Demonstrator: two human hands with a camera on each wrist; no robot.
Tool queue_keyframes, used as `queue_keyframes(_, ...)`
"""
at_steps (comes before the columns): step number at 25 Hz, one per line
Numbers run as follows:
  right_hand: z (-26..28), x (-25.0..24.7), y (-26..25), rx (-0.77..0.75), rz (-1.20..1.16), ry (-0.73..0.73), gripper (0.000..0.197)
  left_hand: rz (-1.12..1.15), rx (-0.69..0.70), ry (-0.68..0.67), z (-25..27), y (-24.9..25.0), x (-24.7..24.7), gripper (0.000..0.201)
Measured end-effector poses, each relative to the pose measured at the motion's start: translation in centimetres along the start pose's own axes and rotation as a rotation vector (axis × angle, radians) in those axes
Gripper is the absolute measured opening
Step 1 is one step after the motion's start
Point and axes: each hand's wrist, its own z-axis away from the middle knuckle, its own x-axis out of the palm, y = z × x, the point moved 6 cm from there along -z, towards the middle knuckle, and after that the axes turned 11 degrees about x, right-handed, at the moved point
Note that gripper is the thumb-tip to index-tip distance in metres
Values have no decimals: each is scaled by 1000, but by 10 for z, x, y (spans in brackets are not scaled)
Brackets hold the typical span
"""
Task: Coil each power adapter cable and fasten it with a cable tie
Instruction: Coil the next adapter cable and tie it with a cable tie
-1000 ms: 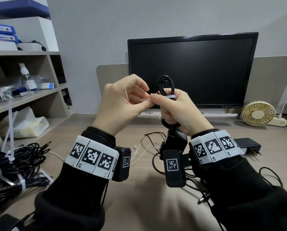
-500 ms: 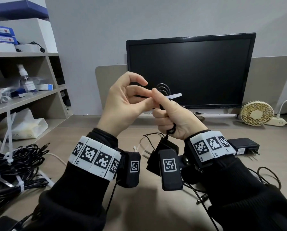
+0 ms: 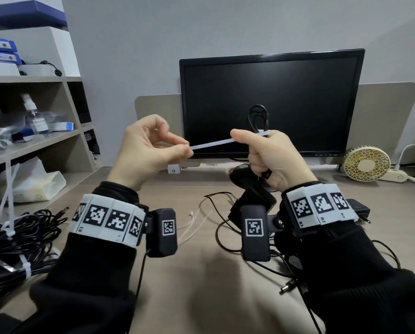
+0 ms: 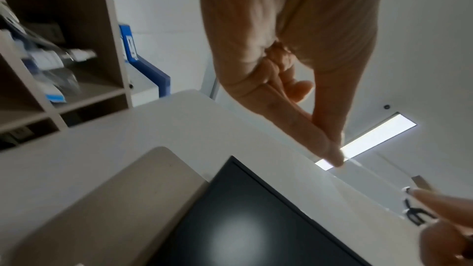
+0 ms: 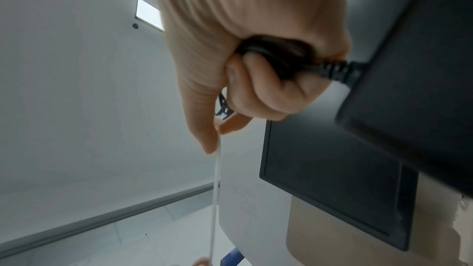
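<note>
My right hand [image 3: 262, 155] grips a coiled black adapter cable [image 3: 258, 118] in its fist, with loops sticking up above the fingers in front of the monitor. The black adapter block [image 5: 414, 80] hangs below that hand. A white cable tie [image 3: 212, 143] runs around the coil and stretches leftward, taut. My left hand [image 3: 177, 150] pinches the tie's free tail between thumb and forefinger. In the right wrist view the tie [image 5: 216, 179] runs down from the right thumb. The left hand's pinch [image 4: 332, 155] shows in the left wrist view.
A heap of tied black cables [image 3: 11, 239] lies at the desk's left edge. Loose white ties [image 3: 192, 225] and more cables with an adapter [image 3: 358, 209] lie under my wrists. A monitor [image 3: 271, 104], a small fan [image 3: 366, 165] and shelves [image 3: 33, 112] stand behind.
My hands have drawn apart: the left hand has pulled the tie's tail out to the left, so a long stretch of tie now shows between them. The coil has risen slightly.
</note>
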Motion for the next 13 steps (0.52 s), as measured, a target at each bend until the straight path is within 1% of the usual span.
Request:
queue_keyframes(1,0,0,-1,-9,15,18,46,-18,-26,-10,0,-4,-6,36)
queue_keyframes(2,1,1,-1,-19,39,24,45,-96,-45,-50,1,-8,-8,32)
queue_keyframes(3,1,5,1,-19,76,19,44,-223,-52,-125,1,-11,-4,25)
queue_keyframes(5,2,14,2,-30,168,-3,43,-458,-45,-323,2,-12,15,7)
queue_keyframes(6,3,19,2,-44,207,-16,41,-497,-39,-408,3,-12,29,12)
queue_keyframes(7,5,23,1,-59,233,-30,37,-469,-39,-466,4,-13,41,20)
queue_keyframes(8,6,26,1,-71,238,-39,32,-413,-51,-487,5,-14,52,25)
queue_keyframes(9,8,27,0,-79,232,-41,29,-352,-58,-476,6,-14,60,26)
queue_keyframes(11,9,28,-1,-89,222,-42,31,-291,-54,-405,7,-12,66,26)
queue_keyframes(13,10,26,-6,-119,253,-27,37,-232,-39,-297,4,-10,59,31)
